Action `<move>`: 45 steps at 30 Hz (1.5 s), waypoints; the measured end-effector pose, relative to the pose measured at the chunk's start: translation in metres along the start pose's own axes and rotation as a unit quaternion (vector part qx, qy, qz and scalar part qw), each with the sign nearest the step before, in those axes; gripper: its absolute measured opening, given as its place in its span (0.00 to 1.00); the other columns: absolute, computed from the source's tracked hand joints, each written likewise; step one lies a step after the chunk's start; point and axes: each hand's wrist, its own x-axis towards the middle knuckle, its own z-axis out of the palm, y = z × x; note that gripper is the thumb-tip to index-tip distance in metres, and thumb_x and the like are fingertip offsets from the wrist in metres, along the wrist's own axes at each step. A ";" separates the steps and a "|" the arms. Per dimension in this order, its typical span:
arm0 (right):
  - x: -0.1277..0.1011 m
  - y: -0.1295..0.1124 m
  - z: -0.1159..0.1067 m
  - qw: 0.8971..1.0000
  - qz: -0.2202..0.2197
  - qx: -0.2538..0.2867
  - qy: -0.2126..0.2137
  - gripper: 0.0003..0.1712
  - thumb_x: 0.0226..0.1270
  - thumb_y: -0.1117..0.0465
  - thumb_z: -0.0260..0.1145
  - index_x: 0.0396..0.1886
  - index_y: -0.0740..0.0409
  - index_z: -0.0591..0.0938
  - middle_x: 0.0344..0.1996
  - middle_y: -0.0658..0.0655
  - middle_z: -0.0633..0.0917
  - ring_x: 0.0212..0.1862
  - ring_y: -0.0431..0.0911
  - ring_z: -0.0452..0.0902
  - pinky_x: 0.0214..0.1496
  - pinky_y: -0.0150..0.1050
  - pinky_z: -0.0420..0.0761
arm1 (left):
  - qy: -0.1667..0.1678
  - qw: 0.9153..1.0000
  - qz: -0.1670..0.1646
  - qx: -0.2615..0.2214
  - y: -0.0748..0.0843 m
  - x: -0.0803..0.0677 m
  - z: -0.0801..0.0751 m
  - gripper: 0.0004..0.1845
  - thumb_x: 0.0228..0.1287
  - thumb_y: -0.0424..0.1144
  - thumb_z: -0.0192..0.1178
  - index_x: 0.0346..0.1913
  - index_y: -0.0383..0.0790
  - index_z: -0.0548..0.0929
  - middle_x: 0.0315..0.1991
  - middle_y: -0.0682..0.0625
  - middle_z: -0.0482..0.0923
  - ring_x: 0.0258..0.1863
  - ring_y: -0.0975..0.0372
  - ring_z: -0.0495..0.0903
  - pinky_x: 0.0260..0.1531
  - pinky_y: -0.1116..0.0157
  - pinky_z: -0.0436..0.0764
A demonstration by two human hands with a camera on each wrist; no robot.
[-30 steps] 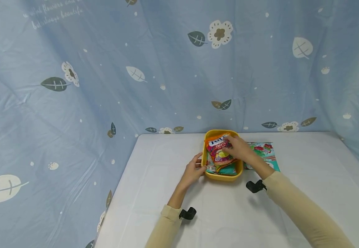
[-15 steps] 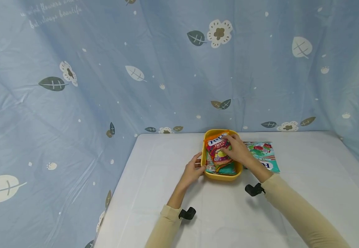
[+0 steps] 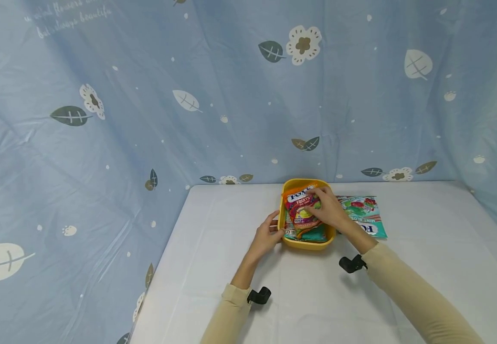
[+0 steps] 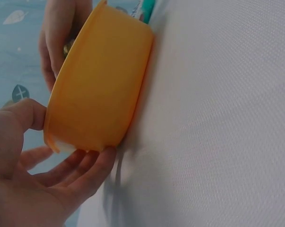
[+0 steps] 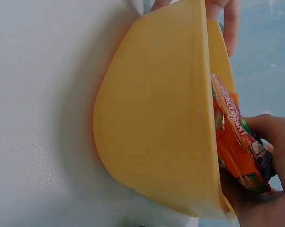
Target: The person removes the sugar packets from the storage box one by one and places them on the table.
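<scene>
A yellow plastic container (image 3: 305, 246) stands on the white table. My left hand (image 3: 266, 238) holds its left side, thumb at the rim and fingers along the outer wall (image 4: 97, 80). Inside the container leans an orange and purple bag of Fox's fruit candy (image 3: 303, 217). My right hand (image 3: 329, 209) grips that candy bag by its right side, fingers at the top, thumb over its front. In the right wrist view the bag (image 5: 237, 137) sticks out above the rim, with the fingers partly hidden behind it. Beneath it lies a teal candy bag (image 3: 315, 235).
A flat teal Fox's mint candy bag (image 3: 362, 210) lies on the table to the right of the container, partly covered by my right forearm. A blue curtain (image 3: 239, 119) with leaves and flowers hangs along the table's back and left edges.
My right hand has shifted slightly left with the fruit candy bag, showing more of the teal bag on the table. My left hand stays at the container.
</scene>
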 end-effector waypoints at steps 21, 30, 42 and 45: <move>-0.004 0.002 -0.009 1.000 -0.012 0.004 -0.020 0.26 0.64 0.56 0.70 0.60 0.58 0.78 0.60 0.70 0.74 0.62 0.66 0.69 0.65 0.66 0.72 | 0.001 1.000 -0.006 0.004 0.001 -0.002 0.000 0.34 0.67 0.38 0.58 0.75 0.53 0.62 0.59 0.41 0.73 0.54 0.54 0.78 0.42 0.67 0.88; -0.007 0.001 -0.012 0.999 0.010 0.018 -0.048 0.27 0.64 0.53 0.69 0.62 0.55 0.78 0.62 0.67 0.77 0.61 0.63 0.73 0.63 0.62 0.77 | 0.002 1.000 -0.006 0.005 0.001 -0.002 0.000 0.34 0.67 0.39 0.58 0.75 0.54 0.62 0.59 0.41 0.73 0.53 0.55 0.78 0.42 0.66 0.88; -0.010 -0.002 -0.011 0.997 0.030 0.045 -0.063 0.25 0.65 0.53 0.69 0.60 0.55 0.79 0.65 0.69 0.73 0.58 0.63 0.73 0.60 0.60 0.80 | 0.001 1.000 0.000 0.005 0.002 -0.002 0.001 0.34 0.66 0.37 0.58 0.75 0.52 0.62 0.59 0.40 0.73 0.54 0.54 0.78 0.41 0.67 0.88; -0.012 -0.004 -0.010 0.996 0.038 0.054 -0.067 0.26 0.65 0.53 0.68 0.62 0.54 0.78 0.68 0.70 0.70 0.63 0.66 0.70 0.63 0.62 0.77 | 0.002 1.000 0.001 0.003 0.002 -0.002 0.001 0.34 0.66 0.37 0.58 0.75 0.52 0.62 0.58 0.40 0.74 0.54 0.54 0.78 0.41 0.67 0.88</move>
